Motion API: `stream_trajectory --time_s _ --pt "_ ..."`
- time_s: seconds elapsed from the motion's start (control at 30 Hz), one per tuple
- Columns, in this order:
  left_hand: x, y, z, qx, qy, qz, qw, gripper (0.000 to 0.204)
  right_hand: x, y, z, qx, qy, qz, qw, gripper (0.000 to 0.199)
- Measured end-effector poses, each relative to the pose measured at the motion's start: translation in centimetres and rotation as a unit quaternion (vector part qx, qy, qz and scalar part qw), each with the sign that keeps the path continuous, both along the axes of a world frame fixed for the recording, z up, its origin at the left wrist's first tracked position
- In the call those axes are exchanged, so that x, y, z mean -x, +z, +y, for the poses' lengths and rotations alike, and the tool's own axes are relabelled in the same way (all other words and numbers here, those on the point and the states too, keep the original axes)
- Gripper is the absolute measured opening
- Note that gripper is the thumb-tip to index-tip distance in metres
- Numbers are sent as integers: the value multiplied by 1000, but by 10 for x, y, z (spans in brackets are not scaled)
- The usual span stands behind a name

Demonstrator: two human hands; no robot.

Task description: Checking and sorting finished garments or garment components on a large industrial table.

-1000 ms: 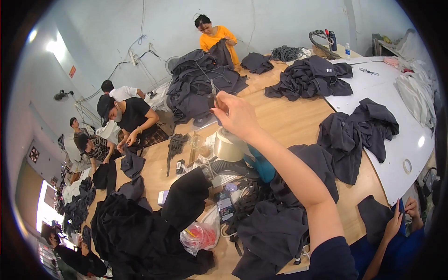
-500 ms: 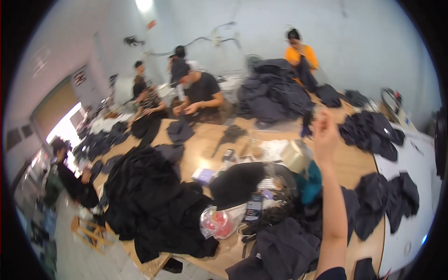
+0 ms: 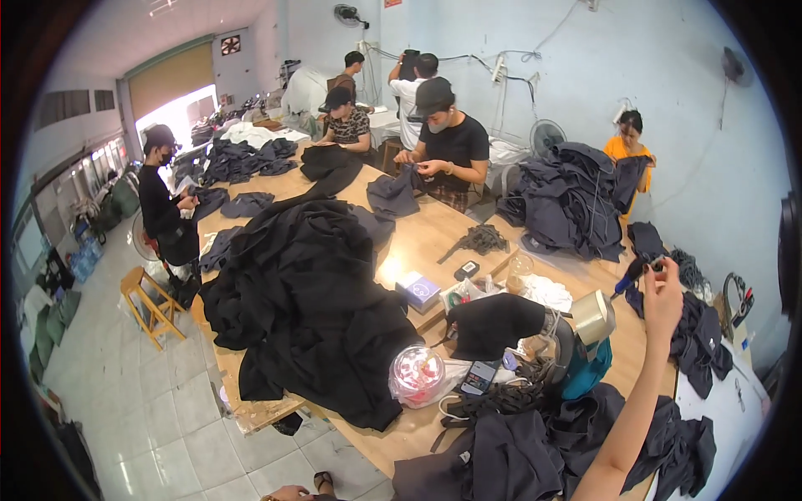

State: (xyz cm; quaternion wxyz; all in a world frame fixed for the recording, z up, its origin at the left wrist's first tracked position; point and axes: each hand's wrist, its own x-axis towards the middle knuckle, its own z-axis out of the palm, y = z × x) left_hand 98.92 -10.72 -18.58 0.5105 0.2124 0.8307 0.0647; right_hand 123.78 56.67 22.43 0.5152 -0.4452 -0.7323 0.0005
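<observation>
Nearest you, the worktop point(image 3: 439, 230) has its edge running from the bottom of the view up to the left corner, where a big black cloth heap point(image 3: 309, 292) crowds the rim; tiled floor point(image 3: 180, 426) lies beyond that edge, with a wooden stool point(image 3: 150, 292) at the left. Near right, a dark garment heap point(image 3: 514, 455) sits beside your right forearm. Your left hand is out of view, so I cannot tell its state. Further in, a clear tub point(image 3: 418, 376), a phone point(image 3: 479, 377) and a cream spool point(image 3: 593, 317) crowd the middle, which leaves little room to sweep low there. Past them, your right hand point(image 3: 664, 299) is pinched closed, thumb to fingertips, on a slim blue tool point(image 3: 621, 285), raised at the right in front of a crumpled dark pile point(image 3: 702, 330); whether they touch, I cannot tell. Over the last second your view has swung left, and that hand now shows at the right instead of mid-view, the tool still in it, so your gaze seems turned away from your reach. Bare wood shows left of the tool, up to the tall far pile point(image 3: 568, 200). Farthest, a person in orange point(image 3: 632, 159) handles dark cloth by the wall.
</observation>
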Motion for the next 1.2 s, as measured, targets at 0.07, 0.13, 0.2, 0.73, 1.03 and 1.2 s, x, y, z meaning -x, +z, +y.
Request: stream_trajectory --time_s 0.07,0.13,0.2,0.73,1.03,1.2 --pt "-6 16 -8 -5 27 1 1000 56 -6 4 -9 -243 -50 6 969 31" --pt "-12 18 -27 0 64 2 998 51 8 22 -52 -118 105 143 977 35" --pt "-19 2 -72 30 101 14 994 55 17 40 -96 -74 229 181 954 40" --pt "-80 -83 -359 -64 464 68 881 42 244 65 -586 333 942 35 -1 17" --pt "-133 -132 -564 -24 857 -15 514 38 372 96 -752 367 915 -85 -143 40" --pt "-102 -223 -538 -72 892 -105 433 53 407 81 -745 336 936 -36 -98 29"
